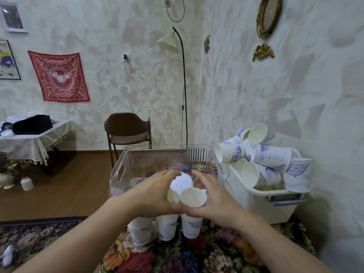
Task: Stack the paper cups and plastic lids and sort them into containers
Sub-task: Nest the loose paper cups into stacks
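Note:
My left hand (155,194) and my right hand (212,201) together clasp several white paper cups (187,191) with blue print, held on their sides with open mouths facing me, at the near rim of a clear plastic container (167,154). Three upright stacks of cups (167,227) stand on the floral tablecloth just below my hands. At the right, a white bin (262,200) is heaped with several loose cups (266,154). No plastic lids are in sight.
The floral-covered table (197,257) runs to a wall at the right. Behind stand a brown chair (128,131) and a floor lamp (183,85). A lace-covered side table (33,138) is at the left, over a wooden floor with a patterned rug (29,235).

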